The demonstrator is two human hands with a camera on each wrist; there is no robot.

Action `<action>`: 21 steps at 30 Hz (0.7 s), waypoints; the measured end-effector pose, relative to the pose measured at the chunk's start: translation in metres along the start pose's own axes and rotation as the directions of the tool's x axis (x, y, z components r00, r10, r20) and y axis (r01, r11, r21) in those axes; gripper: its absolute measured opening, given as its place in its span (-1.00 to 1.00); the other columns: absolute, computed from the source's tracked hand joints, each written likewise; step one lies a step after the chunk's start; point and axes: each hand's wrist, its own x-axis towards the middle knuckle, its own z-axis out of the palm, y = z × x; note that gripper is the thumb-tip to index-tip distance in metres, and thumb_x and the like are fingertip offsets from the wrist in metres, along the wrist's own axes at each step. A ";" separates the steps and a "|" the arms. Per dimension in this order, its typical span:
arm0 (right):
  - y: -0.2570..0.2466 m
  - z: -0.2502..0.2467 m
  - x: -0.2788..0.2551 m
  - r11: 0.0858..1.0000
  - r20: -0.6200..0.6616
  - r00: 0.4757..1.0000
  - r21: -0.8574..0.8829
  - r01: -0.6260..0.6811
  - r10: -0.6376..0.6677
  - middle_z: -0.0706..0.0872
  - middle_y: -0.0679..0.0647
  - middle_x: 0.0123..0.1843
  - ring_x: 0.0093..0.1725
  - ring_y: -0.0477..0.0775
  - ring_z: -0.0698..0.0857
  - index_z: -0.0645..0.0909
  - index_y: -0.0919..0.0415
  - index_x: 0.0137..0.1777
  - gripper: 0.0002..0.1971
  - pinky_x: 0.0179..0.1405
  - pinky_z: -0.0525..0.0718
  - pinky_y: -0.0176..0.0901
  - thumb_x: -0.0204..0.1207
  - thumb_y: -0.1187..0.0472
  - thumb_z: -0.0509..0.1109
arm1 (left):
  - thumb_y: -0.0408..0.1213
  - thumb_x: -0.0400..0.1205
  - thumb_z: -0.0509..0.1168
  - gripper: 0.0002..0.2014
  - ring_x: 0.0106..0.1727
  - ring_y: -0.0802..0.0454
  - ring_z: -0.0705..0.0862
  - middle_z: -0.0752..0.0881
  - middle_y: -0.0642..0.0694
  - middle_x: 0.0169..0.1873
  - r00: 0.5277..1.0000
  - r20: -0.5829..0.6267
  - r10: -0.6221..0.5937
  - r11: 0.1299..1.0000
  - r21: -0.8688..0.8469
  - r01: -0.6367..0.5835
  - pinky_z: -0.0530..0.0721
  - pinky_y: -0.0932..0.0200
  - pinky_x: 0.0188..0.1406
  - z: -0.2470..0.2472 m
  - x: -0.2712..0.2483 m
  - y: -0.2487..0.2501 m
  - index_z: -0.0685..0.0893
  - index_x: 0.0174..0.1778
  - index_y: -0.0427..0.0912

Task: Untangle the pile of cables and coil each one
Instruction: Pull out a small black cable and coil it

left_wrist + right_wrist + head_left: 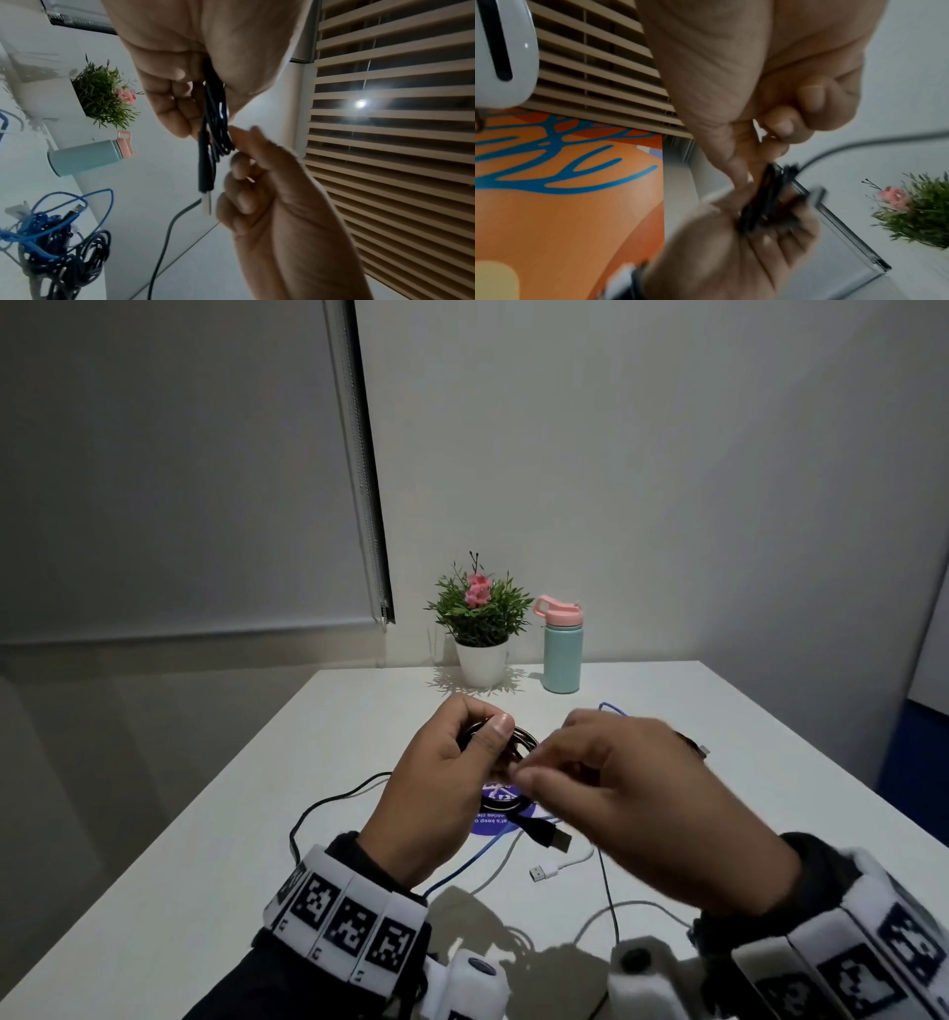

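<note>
Black cable coiled above the table, gripped in left hand; right hand pinching at its loops. Slack grip likely to let coil spring apart over remaining tangle.

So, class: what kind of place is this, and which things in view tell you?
Probably an office or meeting room: a plain white table against a bare wall, slatted window blinds, and desk items, a potted plant and a water bottle.
</note>
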 end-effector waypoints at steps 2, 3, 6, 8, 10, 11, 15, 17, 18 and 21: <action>-0.003 0.007 -0.002 0.997 0.033 0.999 -0.070 -0.022 0.025 0.60 -0.13 -0.28 -0.21 -0.16 0.60 0.80 -0.17 -0.04 -0.86 -0.27 0.44 -0.40 0.52 -0.03 0.41 | -0.18 0.79 0.26 -0.84 -0.19 -0.01 0.77 0.78 -0.07 -0.24 0.999 0.023 -0.024 0.999 -0.034 0.024 0.74 0.08 -0.12 0.001 -0.001 0.003 0.66 -0.04 -0.14; -0.004 0.010 -0.002 0.996 0.001 0.999 -0.085 -0.033 0.033 0.59 -0.13 -0.25 -0.20 -0.16 0.60 0.81 -0.17 -0.01 -0.86 -0.23 0.48 -0.33 0.53 -0.03 0.41 | -0.17 0.79 0.26 -0.84 -0.17 -0.07 0.78 0.79 -0.10 -0.22 0.999 0.018 -0.038 0.998 -0.043 0.038 0.76 0.00 -0.09 0.002 -0.002 0.005 0.66 -0.05 -0.12; -0.005 0.017 -0.004 0.991 -0.068 0.996 -0.121 -0.064 0.056 0.52 -0.15 -0.15 -0.18 -0.11 0.61 0.77 -0.15 0.00 -0.80 -0.16 0.59 -0.15 0.52 -0.11 0.34 | -0.15 0.77 0.28 -0.84 -0.20 -0.04 0.74 0.78 -0.09 -0.24 0.998 -0.049 -0.031 1.000 0.000 0.031 0.74 -0.14 -0.05 0.003 -0.002 0.009 0.68 -0.08 -0.09; -0.004 0.021 -0.005 0.982 -0.112 0.993 -0.176 -0.066 0.046 0.49 -0.13 -0.11 -0.22 -0.06 0.61 0.73 -0.10 0.01 -0.81 -0.21 0.63 -0.05 0.54 -0.10 0.36 | -0.12 0.76 0.29 -0.84 -0.29 0.11 0.66 0.71 0.03 -0.32 0.997 -0.083 0.006 0.998 0.064 -0.001 0.70 0.02 -0.14 0.005 -0.003 0.011 0.66 -0.08 -0.09; -0.004 0.022 -0.006 0.973 -0.135 0.990 -0.221 -0.061 0.032 0.51 -0.12 -0.10 -0.28 -0.04 0.60 0.75 -0.09 0.08 -0.78 -0.30 0.62 -0.07 0.53 -0.12 0.41 | -0.08 0.76 0.27 -0.81 -0.35 0.12 0.59 0.63 0.03 -0.36 0.996 -0.093 0.000 0.997 0.076 0.007 0.67 0.06 -0.23 0.007 -0.003 0.011 0.63 -0.06 -0.11; -0.003 0.022 -0.006 0.970 -0.117 0.992 -0.235 -0.062 0.035 0.50 -0.14 -0.11 -0.28 -0.05 0.60 0.76 -0.11 0.11 -0.73 -0.31 0.61 -0.09 0.51 -0.16 0.40 | -0.08 0.76 0.27 -0.80 -0.37 0.11 0.58 0.61 0.00 -0.37 0.996 -0.092 -0.017 0.998 0.053 0.022 0.68 0.07 -0.26 0.007 -0.004 0.010 0.61 -0.05 -0.13; 0.003 0.019 -0.003 0.980 0.011 0.994 -0.165 -0.109 0.113 0.51 -0.15 -0.16 -0.16 -0.14 0.58 0.79 -0.14 -0.01 -0.78 -0.17 0.59 -0.11 0.49 -0.16 0.39 | -0.16 0.76 0.29 -0.84 -0.36 0.10 0.65 0.68 0.03 -0.37 0.998 -0.028 -0.052 0.997 -0.060 0.050 0.70 0.19 -0.27 0.010 -0.005 0.009 0.62 -0.02 -0.18; 0.008 0.018 0.000 0.987 0.032 0.988 -0.064 -0.146 0.148 0.53 -0.13 -0.18 -0.15 -0.19 0.57 0.78 -0.10 -0.15 -0.87 -0.15 0.52 -0.23 0.49 -0.06 0.43 | -0.20 0.76 0.29 -0.87 -0.31 0.09 0.67 0.70 0.04 -0.34 0.999 0.004 -0.048 0.995 -0.092 0.048 0.71 0.17 -0.22 0.009 -0.005 0.010 0.62 -0.02 -0.17; 0.011 0.017 0.002 0.982 0.045 0.982 0.037 -0.187 0.186 0.56 -0.13 -0.20 -0.18 -0.21 0.58 0.76 -0.07 -0.21 -0.88 -0.18 0.49 -0.26 0.50 -0.02 0.45 | -0.23 0.76 0.28 -0.89 -0.29 0.07 0.68 0.71 0.03 -0.33 0.999 0.021 -0.047 0.995 -0.090 0.049 0.71 0.14 -0.20 0.007 -0.004 0.010 0.62 -0.02 -0.18; 0.014 0.010 0.006 0.784 0.207 0.930 0.501 -0.367 0.304 0.61 -0.15 -0.34 -0.33 -0.17 0.53 0.66 0.09 -0.33 -0.79 -0.21 0.45 -0.22 0.52 0.10 0.46 | -0.28 0.72 0.30 -0.91 -0.25 0.01 0.70 0.74 -0.11 -0.29 0.990 0.128 -0.063 0.988 -0.131 0.080 0.71 0.12 -0.17 -0.003 -0.002 0.014 0.57 0.00 -0.24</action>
